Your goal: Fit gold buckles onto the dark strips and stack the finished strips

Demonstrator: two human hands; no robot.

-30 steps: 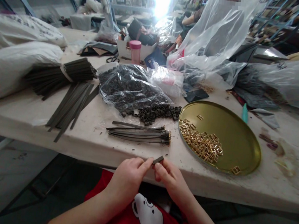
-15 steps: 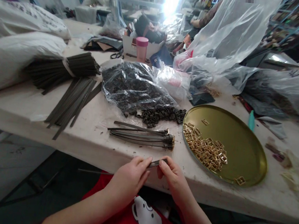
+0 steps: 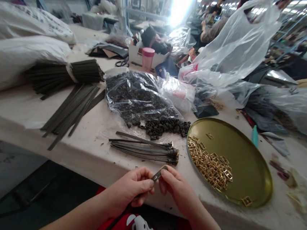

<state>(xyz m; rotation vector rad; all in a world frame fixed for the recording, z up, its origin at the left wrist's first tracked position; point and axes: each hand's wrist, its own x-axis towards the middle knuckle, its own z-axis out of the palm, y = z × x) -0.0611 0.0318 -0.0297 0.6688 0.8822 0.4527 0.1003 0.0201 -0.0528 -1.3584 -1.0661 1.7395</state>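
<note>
My left hand (image 3: 133,186) pinches a narrow dark strap (image 3: 157,175) close to its end, over the table's front edge. A small slot shows in the strap between my hands, and its tail hangs from my left hand across my lap. At the strap's tip, my right hand (image 3: 175,184) closes its thumb and fingers. Just beyond my hands lies a row of dark straps (image 3: 139,149) with gold buckles at their right ends. Many small gold buckles (image 3: 209,167) are heaped on the left side of a round gold tray (image 3: 249,160).
Loose dark loops (image 3: 165,127) spill from a clear plastic bag (image 3: 141,94). Loose straps (image 3: 74,109) and a tied bundle (image 3: 85,70) lie left, beside white sacks (image 3: 26,54). A pink-lidded jar (image 3: 147,60) stands behind. A teal tool (image 3: 255,136) lies right; a co-worker's arm (image 3: 214,31) shows at the back.
The strap's end between my hands has tilted more steeply, showing its slot. Its tail has swung from pointing left to hanging down over my lap. The view has tipped slightly upward.
</note>
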